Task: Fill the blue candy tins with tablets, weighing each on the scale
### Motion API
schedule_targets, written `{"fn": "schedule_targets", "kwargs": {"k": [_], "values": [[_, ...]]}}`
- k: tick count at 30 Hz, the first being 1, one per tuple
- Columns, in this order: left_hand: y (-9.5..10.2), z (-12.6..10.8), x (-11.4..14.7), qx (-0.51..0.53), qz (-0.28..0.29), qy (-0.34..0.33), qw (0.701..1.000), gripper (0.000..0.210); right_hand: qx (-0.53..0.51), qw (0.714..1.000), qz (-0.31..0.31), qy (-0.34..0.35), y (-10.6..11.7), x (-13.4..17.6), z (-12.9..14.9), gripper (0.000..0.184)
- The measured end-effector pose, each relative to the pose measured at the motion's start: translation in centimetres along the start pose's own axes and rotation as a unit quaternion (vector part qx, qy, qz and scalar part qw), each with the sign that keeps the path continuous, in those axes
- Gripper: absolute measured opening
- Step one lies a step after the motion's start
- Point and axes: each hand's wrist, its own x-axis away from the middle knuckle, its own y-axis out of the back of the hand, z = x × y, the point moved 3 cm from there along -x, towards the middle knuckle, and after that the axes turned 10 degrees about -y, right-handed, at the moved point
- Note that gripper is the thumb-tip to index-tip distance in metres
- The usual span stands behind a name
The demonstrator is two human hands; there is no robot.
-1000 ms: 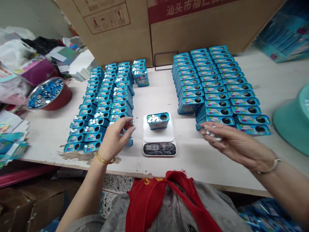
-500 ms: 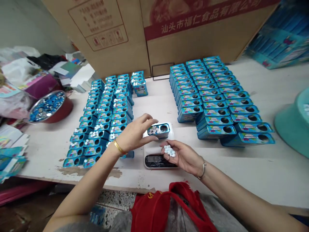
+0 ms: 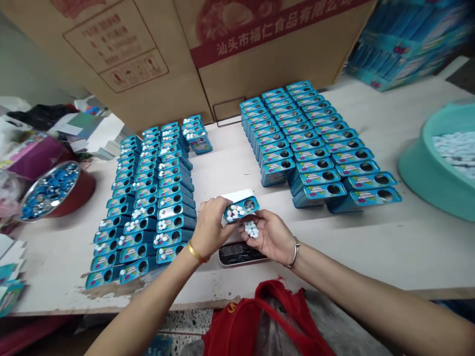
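Your left hand (image 3: 212, 226) curls in a thumb-and-finger grip; your right hand (image 3: 273, 238) cups, palm up, just beside it.

The tin (image 3: 244, 205), level on the scale (image 3: 243, 254) before, now tilts in the left hand (image 3: 211, 222); the right hand (image 3: 273, 238), cupping white candies (image 3: 251, 229), has come closer beside it.

Your one view comes from the camera on your head, facing forward and down over the red cloth (image 3: 235, 326) at your front onto the surface (image 3: 228, 170). It looks from close above your left hand (image 3: 211, 225) and right hand (image 3: 274, 237), near mid-frame, and spans wide, from the red bowl (image 3: 83, 192) at left to the green tub (image 3: 419, 163) at right, the cardboard box (image 3: 267, 69) behind.
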Motion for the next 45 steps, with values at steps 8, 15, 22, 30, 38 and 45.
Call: {"fn": "schedule_targets", "kwargs": {"k": [8,15,22,30,38,45], "values": [[0.9,-3.4,-0.3,-0.183,-0.048,-0.187,0.964,0.028,-0.070,0.997,0.009,0.032,-0.1,0.0,0.6,0.021],[1.2,-2.8,0.4,-0.182,-0.111,-0.236,0.948,0.037,-0.067,0.997,0.024,0.032,-0.2,0.0,1.0,0.021],[1.0,-1.8,0.6,-0.163,-0.153,-0.186,0.957,0.035,-0.058,0.998,0.023,0.032,-0.1,0.6,1.4,0.019],[0.0,0.6,0.2,0.087,-0.100,0.044,0.990,0.029,-0.049,0.998,0.008,0.036,1.6,1.7,1.4,0.022],[-0.5,1.3,0.8,0.099,-0.083,0.018,0.991,0.041,-0.063,0.997,-0.008,0.036,4.9,4.0,0.3,0.019],[-0.9,-7.1,2.3,0.043,-0.036,-0.158,0.986,0.029,-0.149,0.987,-0.039,0.049,5.3,5.5,-1.8,0.025]]}}
